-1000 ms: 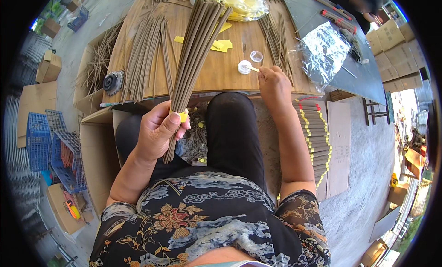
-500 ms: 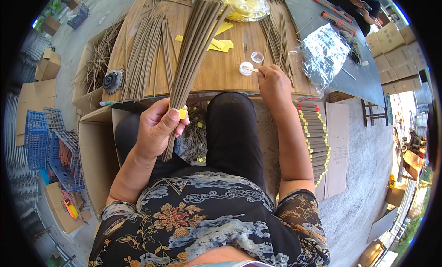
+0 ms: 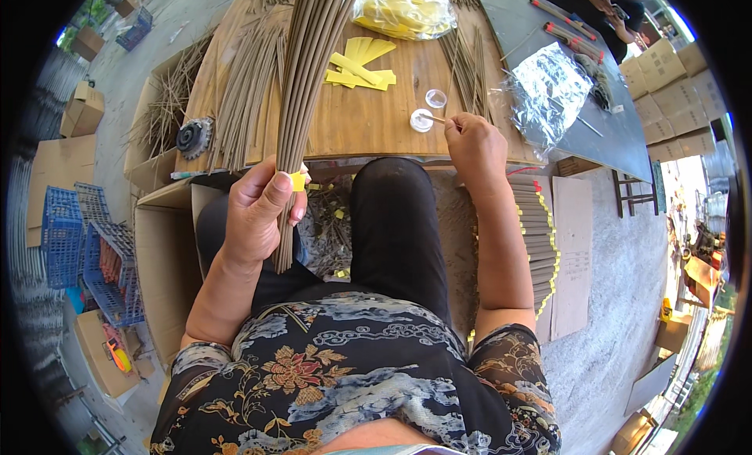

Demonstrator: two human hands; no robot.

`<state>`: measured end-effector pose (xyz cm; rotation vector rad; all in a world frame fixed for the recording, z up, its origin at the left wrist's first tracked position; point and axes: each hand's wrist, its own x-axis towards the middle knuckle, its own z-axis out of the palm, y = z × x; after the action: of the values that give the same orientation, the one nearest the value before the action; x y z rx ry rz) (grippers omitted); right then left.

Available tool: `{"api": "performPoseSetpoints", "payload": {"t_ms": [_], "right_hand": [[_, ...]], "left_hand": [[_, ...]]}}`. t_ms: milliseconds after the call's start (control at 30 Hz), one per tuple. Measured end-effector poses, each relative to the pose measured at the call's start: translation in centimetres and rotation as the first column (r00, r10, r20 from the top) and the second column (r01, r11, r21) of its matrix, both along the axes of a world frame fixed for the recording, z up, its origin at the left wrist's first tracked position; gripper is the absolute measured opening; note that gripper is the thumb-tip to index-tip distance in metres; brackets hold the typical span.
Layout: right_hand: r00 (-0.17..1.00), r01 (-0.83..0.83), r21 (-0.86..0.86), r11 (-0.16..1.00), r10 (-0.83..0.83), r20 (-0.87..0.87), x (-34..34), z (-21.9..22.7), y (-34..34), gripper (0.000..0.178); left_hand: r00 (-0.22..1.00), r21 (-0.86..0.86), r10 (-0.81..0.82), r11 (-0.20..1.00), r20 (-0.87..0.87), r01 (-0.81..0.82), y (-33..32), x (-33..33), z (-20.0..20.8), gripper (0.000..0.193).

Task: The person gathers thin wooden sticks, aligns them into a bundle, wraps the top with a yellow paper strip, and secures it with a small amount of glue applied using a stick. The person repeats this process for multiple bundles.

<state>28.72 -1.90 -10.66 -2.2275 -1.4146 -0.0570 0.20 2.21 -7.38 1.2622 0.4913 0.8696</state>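
My left hand is closed round the lower part of a thick bundle of brown incense sticks, which fans out toward the top. A yellow paper band lies across the bundle by my thumb. Over the table's near edge, my right hand pinches a small flat wooden stick. Its tip is at the mouth of a little round tub with something white inside. A clear round lid lies just beyond the tub. Yellow paper strips are spread on the wooden table.
Loose incense sticks lie at the table's left, beside a dark toothed wheel. A plastic bag of yellow paper sits at the back. Banded bundles are stacked low at right. Another person's hands work at far right.
The bundle in my left hand has swung to the left and stands more upright, uncovering more yellow strips. My right hand has shifted slightly right, still holding the wooden stick at the tub.
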Motion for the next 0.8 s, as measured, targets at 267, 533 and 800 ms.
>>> {"api": "performPoseSetpoints", "payload": {"t_ms": [267, 533, 800], "right_hand": [[0.655, 0.183, 0.232, 0.955, 0.057, -0.753, 1.7, 0.4, -2.5, 0.02], [-0.18, 0.118, 0.449, 0.886, 0.464, -0.867, -4.2, 3.9, -5.0, 0.014], [-0.165, -0.092, 0.501, 0.86, 0.483, -0.86, -11.5, 7.1, -5.1, 0.015]], "left_hand": [[0.975, -0.089, -0.06, 0.993, 0.215, 0.081, 0.7, -0.3, 1.1, 0.037], [0.892, -0.216, -0.155, 0.94, 0.426, 0.266, 0.7, -1.4, 2.2, 0.041], [0.87, -0.274, -0.075, 0.933, 0.488, 0.234, -1.2, -2.9, 3.7, 0.039]]}}
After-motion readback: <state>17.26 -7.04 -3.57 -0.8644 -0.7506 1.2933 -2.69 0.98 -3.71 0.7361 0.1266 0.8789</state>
